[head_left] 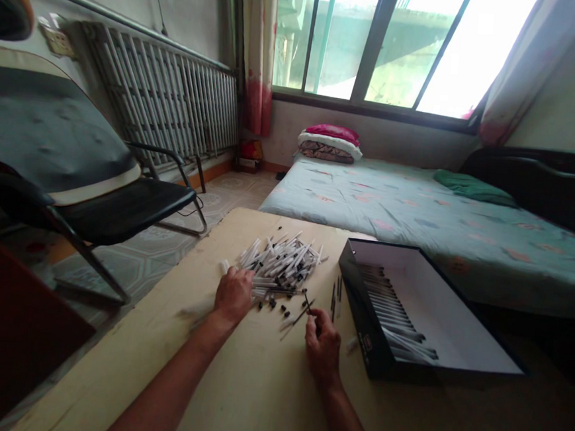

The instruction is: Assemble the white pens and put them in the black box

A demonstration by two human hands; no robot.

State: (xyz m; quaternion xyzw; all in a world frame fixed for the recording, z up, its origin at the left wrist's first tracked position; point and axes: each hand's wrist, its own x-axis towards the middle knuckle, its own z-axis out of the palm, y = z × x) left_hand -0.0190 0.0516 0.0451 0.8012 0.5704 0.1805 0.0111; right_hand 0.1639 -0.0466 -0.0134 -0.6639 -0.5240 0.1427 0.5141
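Note:
On the table, a heap of white tubes (287,258) is mixed with small black pieces. My left hand (234,296) is at the left edge of this heap, its fingers curled down. Whatever it may hold is hidden behind the knuckles. My right hand (323,344) is closed, pinching a thin dark stick (307,301) that points up toward the heap. Several small black caps (272,303) lie loose between my hands. Beside the right hand, a few thin dark rods (336,296) lie on the tabletop.
An open black box (365,334) with a white inside stands at the right, holding a row of slim tubes (394,310). Beyond the table (248,398) is a bed (369,195). A black folding chair (119,209) stands at the left, near a metal railing (168,86).

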